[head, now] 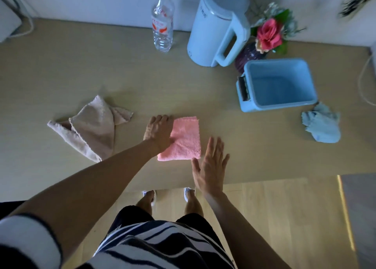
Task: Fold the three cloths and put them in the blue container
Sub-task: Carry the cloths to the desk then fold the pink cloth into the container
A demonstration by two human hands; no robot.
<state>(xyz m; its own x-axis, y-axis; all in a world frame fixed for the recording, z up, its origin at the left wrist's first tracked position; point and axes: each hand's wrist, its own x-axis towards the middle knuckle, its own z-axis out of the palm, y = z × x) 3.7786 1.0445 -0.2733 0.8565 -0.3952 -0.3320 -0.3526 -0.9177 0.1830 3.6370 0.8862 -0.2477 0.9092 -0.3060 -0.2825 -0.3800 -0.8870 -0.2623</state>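
Observation:
A pink cloth [184,139] lies folded into a small rectangle at the middle of the table. My left hand [158,133] rests flat on its left edge, fingers bent over the far corner. My right hand [210,165] hovers open, fingers spread, just right of the cloth's near corner, not touching it. A beige cloth [91,127] lies loosely crumpled to the left. A light blue cloth [321,123] sits bunched at the right, beside the blue container [305,102], which stands empty at the back right.
Along the wall stand a clear plastic bottle [162,22], a pale blue kettle [218,24] and a dark vase with a pink flower [266,34]. The table's near edge [162,187] runs just below my right hand. White cables hang at both sides.

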